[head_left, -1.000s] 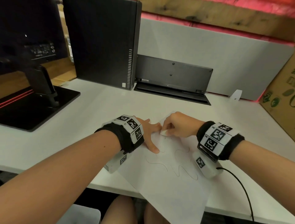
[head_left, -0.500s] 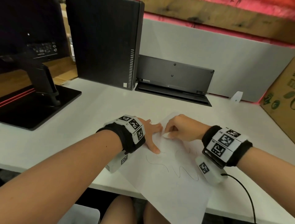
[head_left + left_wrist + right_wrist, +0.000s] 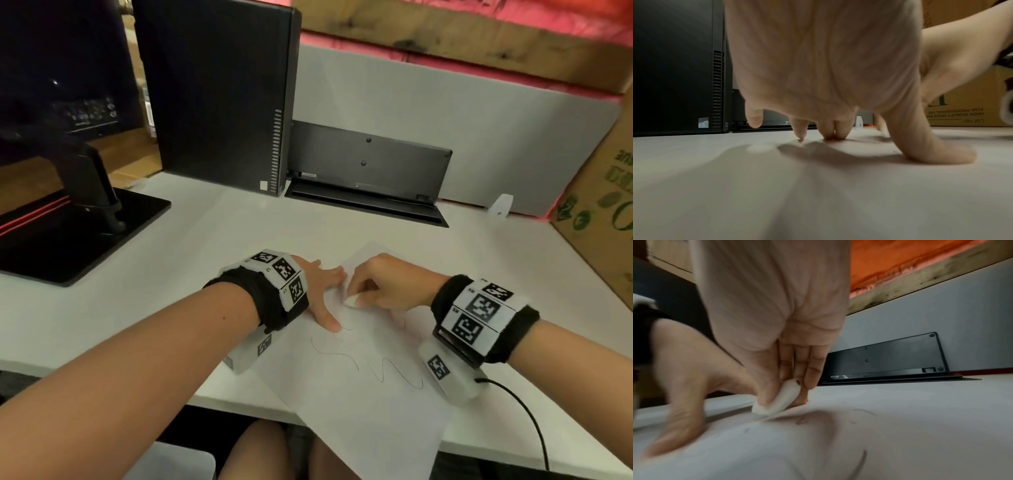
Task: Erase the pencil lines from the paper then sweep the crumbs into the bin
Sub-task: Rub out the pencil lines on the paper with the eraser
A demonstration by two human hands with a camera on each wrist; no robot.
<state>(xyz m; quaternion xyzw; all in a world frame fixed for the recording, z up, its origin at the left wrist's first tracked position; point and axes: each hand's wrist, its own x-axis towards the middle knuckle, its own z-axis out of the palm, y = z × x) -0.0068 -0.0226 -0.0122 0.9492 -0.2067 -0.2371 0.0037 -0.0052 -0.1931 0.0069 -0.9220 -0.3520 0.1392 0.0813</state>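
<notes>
A white desk (image 3: 212, 240) carries a black tower (image 3: 219, 92) at the back, a monitor stand (image 3: 78, 212) on the left, a dark keyboard (image 3: 370, 168) propped against the grey partition (image 3: 445, 113), and a cardboard box (image 3: 603, 212) at the right edge. The paper (image 3: 363, 404) lies skewed on the desk, its near corner hanging over the front edge, with wavy pencil lines (image 3: 394, 370) across its middle. The left hand (image 3: 318, 291) lies flat, fingers straight and spread, pressing the paper's left side, thumb tip beside a line. The right hand (image 3: 387, 284) sits just beside it, fingers curled, pinching a white eraser (image 3: 352, 302) whose tip touches the paper near the far corner. The bin is out of view.
</notes>
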